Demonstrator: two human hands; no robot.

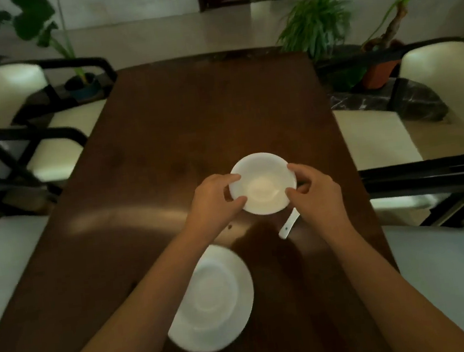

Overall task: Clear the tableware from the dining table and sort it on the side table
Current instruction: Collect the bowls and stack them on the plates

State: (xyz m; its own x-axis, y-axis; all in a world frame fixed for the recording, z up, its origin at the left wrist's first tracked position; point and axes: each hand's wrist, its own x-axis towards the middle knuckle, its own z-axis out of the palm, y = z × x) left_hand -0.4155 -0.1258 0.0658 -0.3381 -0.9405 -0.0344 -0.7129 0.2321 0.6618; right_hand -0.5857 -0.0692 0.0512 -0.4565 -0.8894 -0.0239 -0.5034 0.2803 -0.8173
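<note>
Fingers [232, 179] of both my hands are clasping the white bowl [262, 184] by its rim, a spoon [288, 225] lying just below them, the plate [210, 300] nearer me on the counter [189, 117].

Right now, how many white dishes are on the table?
3: a bowl between both hands, a plate nearer, under the left arm, and a spoon partly hidden under the right hand.

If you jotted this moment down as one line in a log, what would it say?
stage: clearing dining table | left hand: grip on bowl rim | right hand: grip on opposite rim | plate, spoon: on table, untouched
</note>
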